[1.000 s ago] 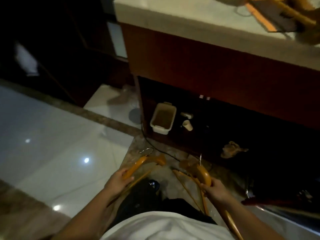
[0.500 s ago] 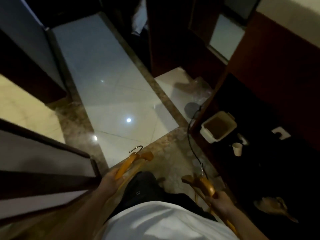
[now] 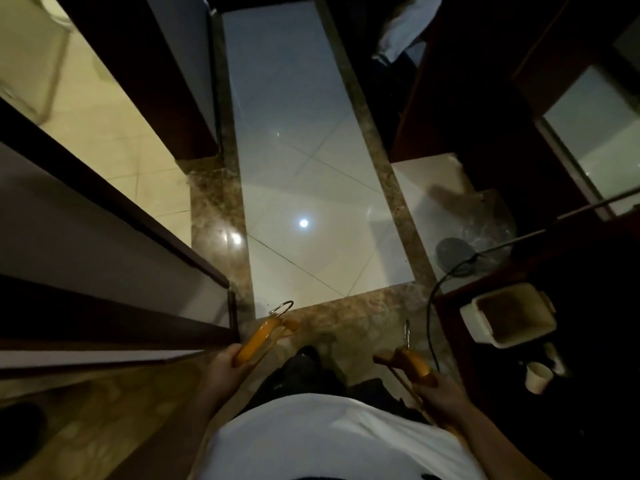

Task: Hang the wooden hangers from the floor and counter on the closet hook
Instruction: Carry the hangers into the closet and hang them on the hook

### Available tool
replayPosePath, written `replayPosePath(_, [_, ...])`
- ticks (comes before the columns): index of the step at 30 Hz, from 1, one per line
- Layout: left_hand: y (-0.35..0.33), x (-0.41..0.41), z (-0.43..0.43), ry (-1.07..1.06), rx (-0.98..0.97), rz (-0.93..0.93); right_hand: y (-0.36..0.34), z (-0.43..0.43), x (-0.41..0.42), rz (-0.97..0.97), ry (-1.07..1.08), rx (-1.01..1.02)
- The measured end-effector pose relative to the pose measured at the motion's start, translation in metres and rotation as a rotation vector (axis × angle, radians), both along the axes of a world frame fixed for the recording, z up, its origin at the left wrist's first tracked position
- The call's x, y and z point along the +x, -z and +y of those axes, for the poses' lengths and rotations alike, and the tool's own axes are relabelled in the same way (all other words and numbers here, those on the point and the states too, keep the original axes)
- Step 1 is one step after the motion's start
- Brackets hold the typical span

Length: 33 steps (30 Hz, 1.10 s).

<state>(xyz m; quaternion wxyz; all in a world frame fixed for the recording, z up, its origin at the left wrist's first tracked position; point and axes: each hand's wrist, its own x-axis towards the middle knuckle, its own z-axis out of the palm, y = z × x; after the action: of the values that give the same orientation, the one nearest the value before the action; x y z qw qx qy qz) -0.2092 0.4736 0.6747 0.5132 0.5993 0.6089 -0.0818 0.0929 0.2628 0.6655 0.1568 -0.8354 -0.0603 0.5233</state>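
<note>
- The left hand is curled round one arm of the left hanger, held above the brown border of the floor, with its metal hook pointing away from the person.
- The right hand grips the right hanger likewise, near the white bin.
- As I judge it, two hangers are in hand and none is hung. No closet hook shows, so carrying and hanging remain.

Dim, wide-angle-warped view; lamp glare spots on the glossy floor, edges blurred dark.
</note>
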Motion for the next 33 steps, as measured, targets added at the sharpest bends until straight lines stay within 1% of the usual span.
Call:
replayPosePath(6, [0.007, 0.005, 0.050, -0.058, 0.002, 0.012, -0.018, 0.105, 0.027, -0.060, -0.134, 0.141])
replayPosePath(12, [0.009, 0.024, 0.089, -0.177, -0.055, 0.038, -0.043, 0.224, 0.062, -0.114, -0.237, 0.289])
replayPosePath(17, [0.018, 0.051, 0.123, -0.239, -0.064, 0.081, -0.042, 0.309, 0.107, -0.080, -0.300, 0.353])
replayPosePath(20, [0.019, 0.074, 0.150, -0.247, -0.107, 0.128, -0.035, 0.348, 0.145, -0.048, -0.318, 0.344])
replayPosePath(23, [0.016, 0.106, 0.181, -0.257, -0.134, 0.169, -0.028, 0.371, 0.185, -0.024, -0.338, 0.292])
replayPosePath(27, [0.010, 0.167, 0.225, -0.244, 0.001, 0.198, -0.022, 0.381, 0.235, -0.008, -0.309, 0.234])
replayPosePath(31, [0.003, 0.227, 0.280, -0.202, 0.026, 0.139, -0.020, 0.381, 0.282, -0.002, -0.271, 0.133])
replayPosePath(33, [0.002, 0.255, 0.308, -0.163, 0.069, 0.132, -0.016, 0.381, 0.301, 0.003, -0.241, 0.088])
